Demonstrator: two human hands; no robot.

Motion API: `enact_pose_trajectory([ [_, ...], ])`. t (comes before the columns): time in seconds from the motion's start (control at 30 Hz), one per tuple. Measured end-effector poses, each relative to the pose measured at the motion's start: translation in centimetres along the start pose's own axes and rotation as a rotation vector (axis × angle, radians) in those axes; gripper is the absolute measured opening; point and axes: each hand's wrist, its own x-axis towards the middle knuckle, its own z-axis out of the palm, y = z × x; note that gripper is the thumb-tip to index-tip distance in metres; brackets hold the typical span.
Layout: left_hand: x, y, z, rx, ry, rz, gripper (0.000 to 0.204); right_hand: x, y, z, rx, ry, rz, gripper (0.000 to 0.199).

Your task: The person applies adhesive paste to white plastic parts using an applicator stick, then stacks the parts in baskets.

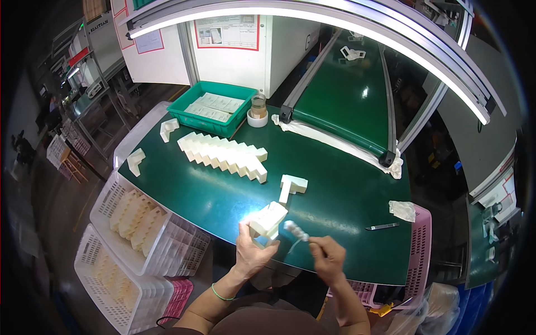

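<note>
My left hand (pixel 251 249) is closed around a cream-white angular plastic part (pixel 269 219), held up over the near edge of the green table. Close by on the right, my right hand (pixel 327 257) grips a short tool with a whitish, lumpy, wrapped-looking head (pixel 296 230). The tool is smeared by motion, so its exact kind is unclear; a pale thin strand hangs beside it. Its head is near the held part but apart from it. Just beyond lies another cream angular part (pixel 294 184). Farther left, several like parts stand nested in a zigzag row (pixel 223 157).
A green tray (pixel 207 125) with papers and a jar (pixel 258 106) in a white holder stand at the back. Two single parts lie at left. A conveyor (pixel 346 95) meets the far right edge. A knife-like blade (pixel 382 226) lies at right; crates (pixel 134 223) flank the table.
</note>
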Motion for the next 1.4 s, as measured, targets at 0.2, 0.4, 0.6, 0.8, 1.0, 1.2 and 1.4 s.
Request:
enact_pose_trajectory([
  [0.2, -0.6, -0.7, -2.7, -0.083, -0.001, -0.082, 0.06, 1.5, -3.8, 7.2, 0.042, -0.172, -0.19, 0.002],
  [0.4, 2.7, -4.7, -8.9, -0.172, 0.234, -0.073, 0.05, 3.1, -1.9, 8.7, 0.511, 0.011, 0.23, 0.013],
  [0.6, 12.5, -12.3, -24.9, 0.173, 0.727, -0.249, 0.053, 2.7, -0.5, 9.0, 0.4, -0.051, 0.275, 0.013],
  [0.8, 18.2, -16.1, -35.1, 0.586, 0.906, -0.378, 0.063, 5.4, 1.8, 7.9, -0.116, 0.101, 0.145, 0.013],
  [1.0, 14.3, -12.3, -29.4, 0.747, 1.088, 0.136, 0.045, 8.6, 5.8, 7.4, -0.119, 0.218, 0.418, 0.019],
  [1.2, 10.0, -5.9, -11.6, 0.063, 0.172, 0.204, 0.023, 7.8, 10.4, 3.7, -0.551, 0.383, 0.34, 0.02],
  [1.4, 11.3, -3.8, 2.5, 0.345, -0.201, 0.269, 0.023, 4.0, 10.7, -1.1, -0.885, 0.315, 0.305, 0.033],
])
